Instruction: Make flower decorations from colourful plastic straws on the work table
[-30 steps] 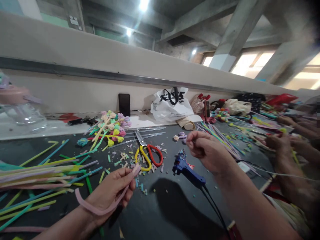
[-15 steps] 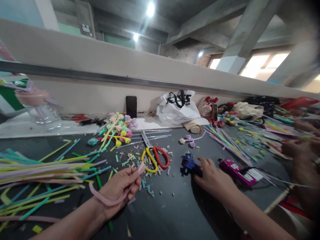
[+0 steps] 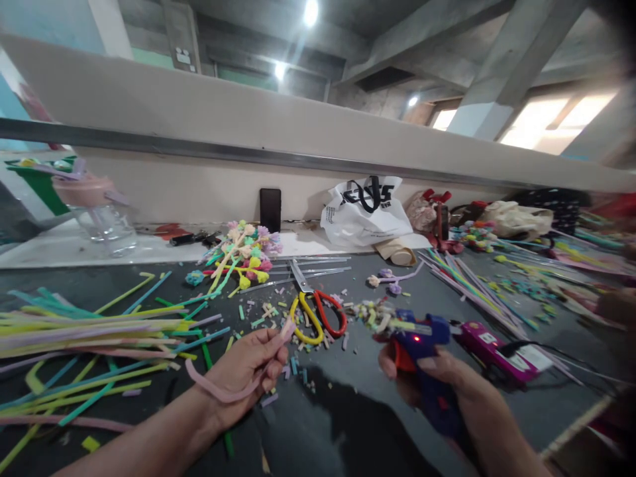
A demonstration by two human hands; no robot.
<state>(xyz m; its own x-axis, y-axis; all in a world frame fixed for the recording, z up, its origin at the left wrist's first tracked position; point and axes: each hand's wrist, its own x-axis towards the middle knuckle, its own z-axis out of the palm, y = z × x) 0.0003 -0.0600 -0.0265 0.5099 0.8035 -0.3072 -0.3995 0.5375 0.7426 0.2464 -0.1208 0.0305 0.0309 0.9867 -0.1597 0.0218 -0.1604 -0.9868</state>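
My left hand (image 3: 246, 368) pinches a soft pink strip (image 3: 218, 392) that curls back under my wrist, its tip held up near the scissors. My right hand (image 3: 437, 387) grips a blue glue gun (image 3: 420, 338) lifted off the dark table (image 3: 338, 424), nozzle pointing left, a small red light lit on its body. Yellow-and-red-handled scissors (image 3: 313, 315) lie between the two hands, further back, amid several small cut pieces.
A pile of long coloured strips (image 3: 89, 331) lies at the left. Finished pastel flowers (image 3: 243, 255) lie behind the scissors. A magenta box (image 3: 491, 348), a white plastic bag (image 3: 368, 212), a clear jar (image 3: 99, 215) and a black phone (image 3: 270, 209) stand around. Another person's hand shows at the far right edge.
My right hand dropped from mid-air to the table, closed on the blue glue gun and raised it. My left hand kept the pink strip nearly still. The view shifted slightly left.
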